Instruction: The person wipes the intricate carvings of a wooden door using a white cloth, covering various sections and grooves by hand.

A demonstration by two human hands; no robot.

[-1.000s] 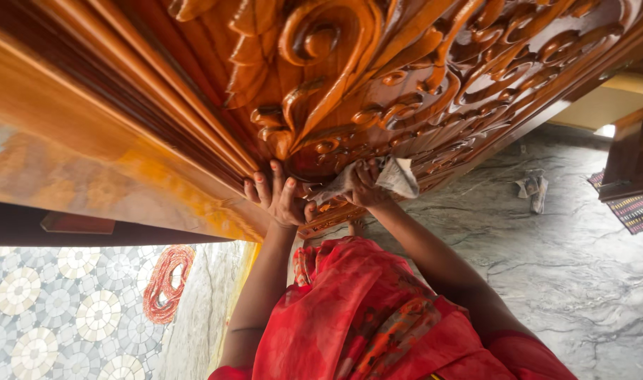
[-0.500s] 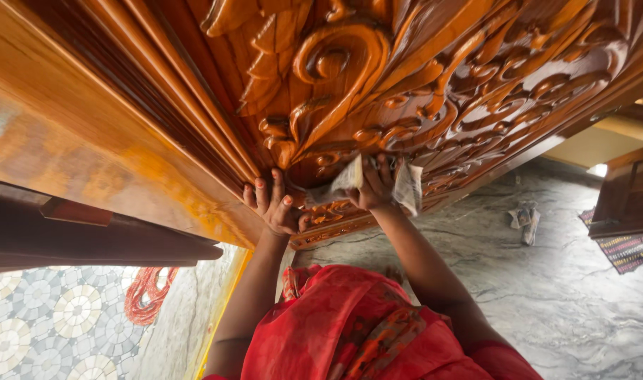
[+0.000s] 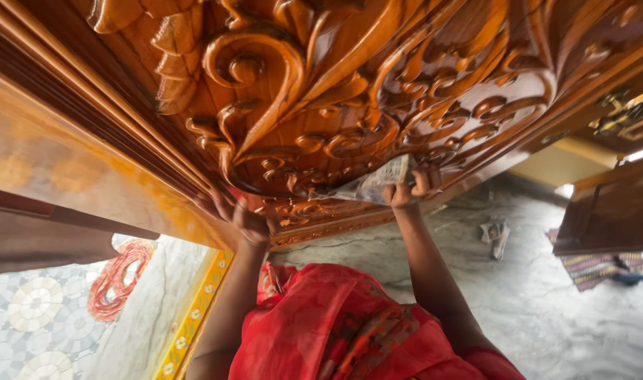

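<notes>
Door panel: we see a big carved wooden door (image 3: 349, 91), glossy orange-brown, scrolls and leaf shapes in deep relief, filling the upper frame.
Floor: grey marbled stone (image 3: 546, 309) to the right; patterned tile with a coiled red rope (image 3: 114, 278) at left.
Garment: red patterned cloth (image 3: 335, 331) covers our lap and shoulders, low centre.
Right hand: our right hand (image 3: 411, 188) is closed around a crumpled pale rag (image 3: 371, 187), pressing it against the lower carved scrolls.
Left hand: our left hand (image 3: 243, 218) lies open, fingers spread, flat against the moulded bottom edge of the panel, holding nothing.
Stray rag: another wad of cloth (image 3: 496, 236) lies on the stone floor, well apart.
Risk: we judge the rag could snag on sharp carved tips and tear, or skip the deep recesses; the bracing palm could smear the gloss.
</notes>
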